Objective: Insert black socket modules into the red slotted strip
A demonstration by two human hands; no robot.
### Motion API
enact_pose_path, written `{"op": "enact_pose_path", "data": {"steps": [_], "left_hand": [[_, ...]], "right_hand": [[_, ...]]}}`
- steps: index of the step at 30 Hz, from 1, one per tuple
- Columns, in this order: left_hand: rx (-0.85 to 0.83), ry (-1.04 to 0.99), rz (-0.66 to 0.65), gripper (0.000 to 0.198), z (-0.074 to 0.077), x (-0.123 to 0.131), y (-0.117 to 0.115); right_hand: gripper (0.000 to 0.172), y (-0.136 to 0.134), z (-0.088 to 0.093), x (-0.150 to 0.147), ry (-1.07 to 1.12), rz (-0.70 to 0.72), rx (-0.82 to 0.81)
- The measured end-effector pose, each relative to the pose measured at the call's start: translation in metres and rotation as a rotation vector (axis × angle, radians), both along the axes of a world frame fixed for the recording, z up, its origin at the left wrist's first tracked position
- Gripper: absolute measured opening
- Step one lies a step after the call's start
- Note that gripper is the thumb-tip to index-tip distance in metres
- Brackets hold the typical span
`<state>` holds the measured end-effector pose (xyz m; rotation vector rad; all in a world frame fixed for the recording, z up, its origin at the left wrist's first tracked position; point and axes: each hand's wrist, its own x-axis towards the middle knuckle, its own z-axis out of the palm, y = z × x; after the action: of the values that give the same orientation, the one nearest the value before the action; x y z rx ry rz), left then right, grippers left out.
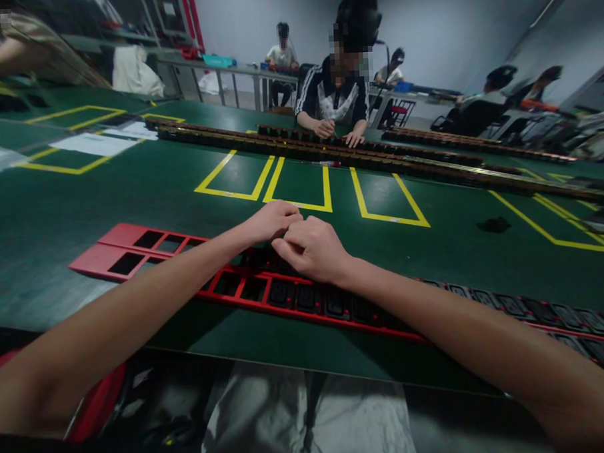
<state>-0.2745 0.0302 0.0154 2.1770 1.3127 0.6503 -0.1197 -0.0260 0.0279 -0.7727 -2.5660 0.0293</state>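
Note:
A long red frame [230, 306] with two rows of square openings lies across the green table in front of me. Black square parts [308, 296] fill the openings towards the right, while several at the left end are bare. Over the far row, my left hand [276, 221] and my right hand [315, 248] meet with fingers curled in. Their fingertips are close together, and whatever they grip is hidden behind the knuckles. My right hand sits nearer to me, just above the black parts.
Yellow tape outlines [301, 206] mark the green table [145, 186]. Long dark strips [409, 160] run across it further back, where a person [333, 91] works opposite. White sheets [95, 143] lie at the left, and a small black item [494, 225] lies at the right.

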Motion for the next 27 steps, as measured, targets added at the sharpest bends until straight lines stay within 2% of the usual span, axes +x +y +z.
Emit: {"op": "enact_pose_path", "data": {"steps": [4, 8, 10, 13, 16, 19, 21, 24, 27], "left_hand": [[0.062, 0.385, 0.044, 0.018, 0.003, 0.001, -0.007], [0.076, 0.575, 0.051, 0.027, 0.007, 0.009, -0.02], [0.075, 0.664, 0.083, 0.033, 0.005, 0.013, -0.024], [0.141, 0.746, 0.091, 0.039, 0.0, 0.018, -0.027], [0.215, 0.756, 0.097, 0.043, -0.002, 0.021, -0.031], [0.226, 0.761, 0.114, 0.042, 0.003, 0.025, -0.036], [0.246, 0.767, 0.117, 0.041, 0.007, 0.027, -0.04], [0.274, 0.77, 0.116, 0.041, 0.009, 0.027, -0.042], [0.242, 0.79, 0.075, 0.04, 0.008, 0.024, -0.037]], "right_hand": [[0.047, 0.007, -0.005, 0.006, 0.151, -0.032, 0.047], [0.047, 0.015, -0.003, 0.011, 0.166, -0.07, 0.037], [0.046, 0.018, 0.006, 0.012, 0.116, -0.096, 0.044], [0.047, 0.017, 0.03, 0.019, -0.036, -0.14, 0.051], [0.044, 0.007, 0.058, 0.042, -0.195, -0.127, 0.062], [0.036, -0.014, 0.071, 0.09, -0.243, -0.132, 0.112], [0.032, -0.033, 0.07, 0.136, -0.221, -0.174, 0.101], [0.037, -0.063, 0.054, 0.216, -0.157, -0.366, 0.069], [0.062, -0.09, 0.032, 0.291, -0.213, -0.534, -0.019]]}}
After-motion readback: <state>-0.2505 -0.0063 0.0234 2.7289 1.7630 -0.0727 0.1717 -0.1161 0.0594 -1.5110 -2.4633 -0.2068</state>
